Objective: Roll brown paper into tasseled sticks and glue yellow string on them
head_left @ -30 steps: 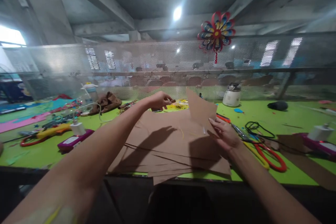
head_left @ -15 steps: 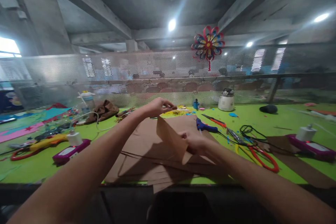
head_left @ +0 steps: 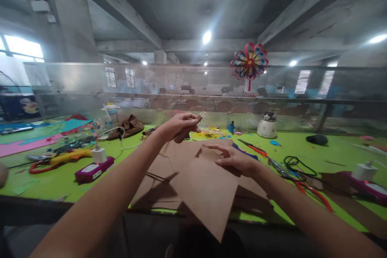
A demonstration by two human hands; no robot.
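Swung round since half a second ago, when it stood nearly on edge and leaned left, the loose brown sheet [head_left: 208, 193] now shows its broad face above the paper stack [head_left: 178, 155]. It lies to the left of the right hand [head_left: 236, 160] and nearer the person, its upper right edge reaching the fingers. One sharp corner points toward the person, slightly to the right, and juts past the stack's near edge; the long axis runs from the fingers down to that corner.

Right-hand fingers are loosely parted and bent over the sheet's far part; the thumb's hold underneath is hidden, so I can't tell how firm the grip is. Over the far edge of the stack, the left hand [head_left: 183, 126] pinches a small brown piece [head_left: 199, 118] between nearly closed fingertips. Just right of the stack's far corner, a blue glue gun [head_left: 248, 153] is partly covered by the right hand.
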